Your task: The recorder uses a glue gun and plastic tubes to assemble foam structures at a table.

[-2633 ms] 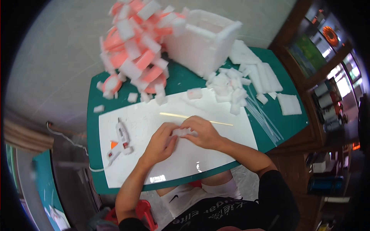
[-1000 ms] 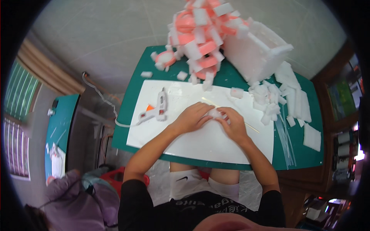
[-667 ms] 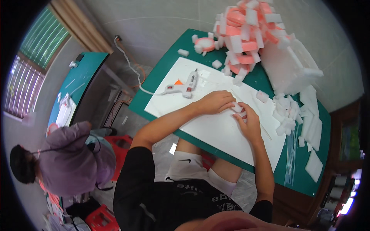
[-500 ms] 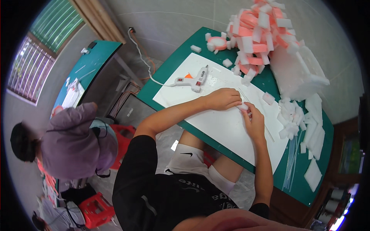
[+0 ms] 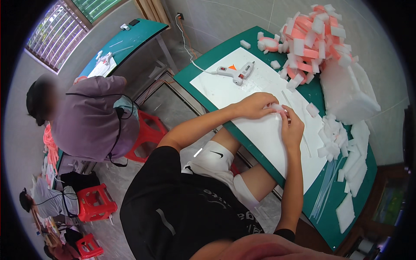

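While 2 hands pinch 1 foam piece (image 5: 277, 107), 1 glue gun (image 5: 237, 73) lies apart.

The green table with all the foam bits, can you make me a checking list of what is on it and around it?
Surface: green table with a white sheet laid on it.
Job's things: a small white foam piece held between both hands.
Clutter: pile of pink and white foam pieces, big white foam block, loose white bits, thin clear sticks.
Hands: left hand and right hand meet over the sheet, fingers pinching the piece.
Cables: the glue gun has a white cord running off the table.
Surroundings: a seated person in purple, red stools, a second green table.
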`<state>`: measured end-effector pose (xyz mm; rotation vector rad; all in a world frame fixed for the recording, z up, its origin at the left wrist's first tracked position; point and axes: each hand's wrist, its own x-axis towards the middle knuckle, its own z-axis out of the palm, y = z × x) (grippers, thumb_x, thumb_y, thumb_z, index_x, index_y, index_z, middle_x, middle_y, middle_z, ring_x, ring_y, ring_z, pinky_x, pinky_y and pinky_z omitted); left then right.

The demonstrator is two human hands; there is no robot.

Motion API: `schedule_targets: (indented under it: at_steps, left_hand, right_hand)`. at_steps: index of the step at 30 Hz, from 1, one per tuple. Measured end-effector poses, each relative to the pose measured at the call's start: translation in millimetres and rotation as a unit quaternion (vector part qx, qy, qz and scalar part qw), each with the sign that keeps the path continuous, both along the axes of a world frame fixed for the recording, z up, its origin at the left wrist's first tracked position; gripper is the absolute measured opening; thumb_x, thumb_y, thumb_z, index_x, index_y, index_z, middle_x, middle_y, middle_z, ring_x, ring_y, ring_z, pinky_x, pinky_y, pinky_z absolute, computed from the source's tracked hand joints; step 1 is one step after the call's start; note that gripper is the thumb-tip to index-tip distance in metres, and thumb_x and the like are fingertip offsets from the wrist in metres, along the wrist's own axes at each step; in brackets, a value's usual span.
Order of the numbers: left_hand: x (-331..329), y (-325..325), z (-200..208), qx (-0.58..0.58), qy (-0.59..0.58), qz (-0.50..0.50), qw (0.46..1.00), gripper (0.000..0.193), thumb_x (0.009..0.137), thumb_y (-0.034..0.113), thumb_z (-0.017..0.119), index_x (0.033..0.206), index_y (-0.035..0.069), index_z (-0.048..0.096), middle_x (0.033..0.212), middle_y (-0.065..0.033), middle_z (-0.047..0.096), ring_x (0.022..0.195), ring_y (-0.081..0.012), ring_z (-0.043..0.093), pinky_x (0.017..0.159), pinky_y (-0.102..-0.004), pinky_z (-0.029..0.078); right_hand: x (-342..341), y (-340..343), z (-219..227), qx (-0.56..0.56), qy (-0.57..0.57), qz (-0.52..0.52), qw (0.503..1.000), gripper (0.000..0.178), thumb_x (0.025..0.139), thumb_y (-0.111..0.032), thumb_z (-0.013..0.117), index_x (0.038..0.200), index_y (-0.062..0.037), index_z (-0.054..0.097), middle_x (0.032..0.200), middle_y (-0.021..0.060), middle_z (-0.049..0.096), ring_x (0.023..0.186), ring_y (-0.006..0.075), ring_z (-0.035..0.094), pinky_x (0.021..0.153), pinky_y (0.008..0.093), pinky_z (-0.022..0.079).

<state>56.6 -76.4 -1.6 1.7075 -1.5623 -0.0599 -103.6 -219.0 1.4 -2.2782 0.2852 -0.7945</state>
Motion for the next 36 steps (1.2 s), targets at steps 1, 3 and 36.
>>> schedule_targets:
  at_steps: [1, 3, 36]
  left_hand:
    - [-3, 2, -1, -0.008, 0.001, 0.009, 1.0, 0.034, 0.09, 0.023, 0.072, 0.115, -0.001, 0.067, 0.102, -0.0196, 0.069, 0.089, -0.0335, 0.067, 0.082, -0.0404, 0.053]
    - [-9, 3, -4, -0.015, 0.016, 0.024, 0.999, 0.033, 0.09, 0.021, 0.072, 0.115, -0.001, 0.068, 0.101, -0.0194, 0.069, 0.088, -0.0322, 0.067, 0.081, -0.0395, 0.053]
    - [0, -46, -14, -0.002, -0.035, -0.001, 0.999, 0.035, 0.093, 0.02, 0.066, 0.123, 0.002, 0.063, 0.115, -0.0211, 0.066, 0.104, -0.0363, 0.064, 0.093, -0.0451, 0.05]
  right_hand:
    - [0, 0, -1, 0.0, -0.001, 0.004, 1.0, 0.023, 0.094, -0.008, 0.069, 0.116, -0.0021, 0.072, 0.094, 0.0178, 0.074, 0.078, 0.0264, 0.071, 0.071, 0.034, 0.055]
    - [-2, -3, -2, -0.002, -0.017, 0.008, 1.0, 0.021, 0.093, -0.009, 0.07, 0.112, -0.0022, 0.073, 0.094, 0.0181, 0.074, 0.079, 0.0291, 0.072, 0.071, 0.0358, 0.055]
    - [-3, -21, -18, -0.059, -0.054, -0.082, 0.993, 0.013, 0.096, -0.014, 0.069, 0.098, -0.0016, 0.07, 0.088, 0.0113, 0.069, 0.07, 0.024, 0.066, 0.065, 0.0347, 0.052]
